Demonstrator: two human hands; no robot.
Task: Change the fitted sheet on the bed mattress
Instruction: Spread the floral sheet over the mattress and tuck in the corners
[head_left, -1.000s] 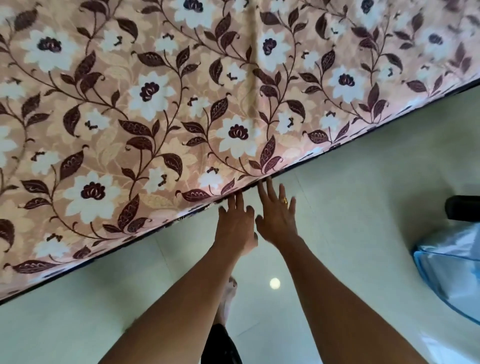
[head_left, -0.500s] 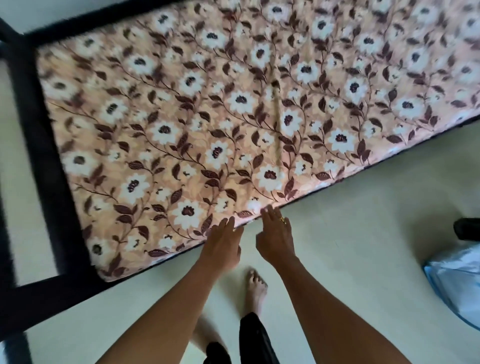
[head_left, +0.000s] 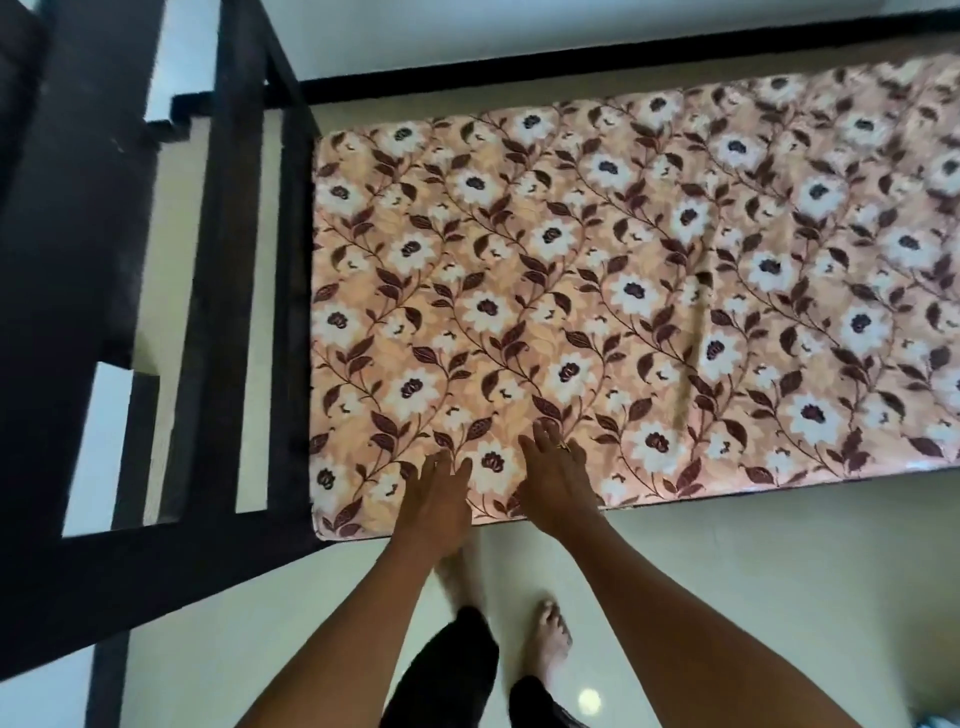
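Observation:
A mattress in a peach covering printed with white flowers and dark maroon leaves (head_left: 623, 291) lies flat in a black bed frame (head_left: 244, 291). My left hand (head_left: 434, 501) rests over its near edge, close to the near left corner, fingers apart and holding nothing. Beside it my right hand (head_left: 558, 480), with a ring on one finger, lies flat on the covering with fingers spread. Both hands are near the mattress's near edge; whether they press on the cloth I cannot tell.
The black slatted end of the bed frame (head_left: 130, 364) fills the left side. Pale tiled floor (head_left: 753, 571) runs along the near side, where my bare feet (head_left: 548, 631) stand. A dark frame rail (head_left: 571, 67) runs behind the mattress.
The view has swung left and pulled back, so the mattress's left end and the frame's slats now show. Both hands shifted left along the near edge and further onto the covering.

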